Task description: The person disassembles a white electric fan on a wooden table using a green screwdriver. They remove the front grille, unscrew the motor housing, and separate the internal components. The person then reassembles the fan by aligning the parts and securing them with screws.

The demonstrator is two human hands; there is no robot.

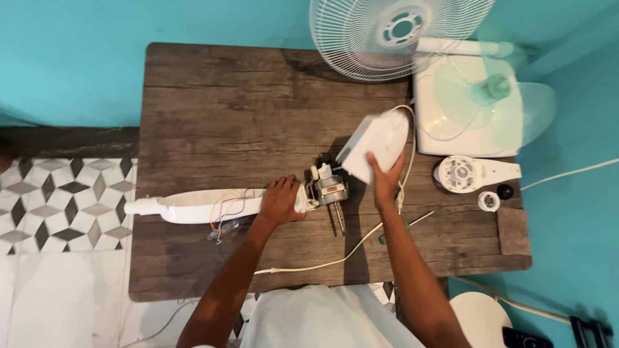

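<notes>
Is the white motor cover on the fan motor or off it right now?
Off. The right hand holds the white motor cover lifted clear, beside the exposed fan motor, whose metal core and shaft show.

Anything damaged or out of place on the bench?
The fan is in pieces: bare motor exposed beside the open white neck housing, coloured wires spilling out. Right hand holds the loose motor cover; left hand steadies the housing. Nothing visibly broken.

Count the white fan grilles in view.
1: a white wire grille stands at the table's far edge, cut off by the top of the frame. A second may be hidden; only translucent green blades on a white base lie beside it.
</notes>
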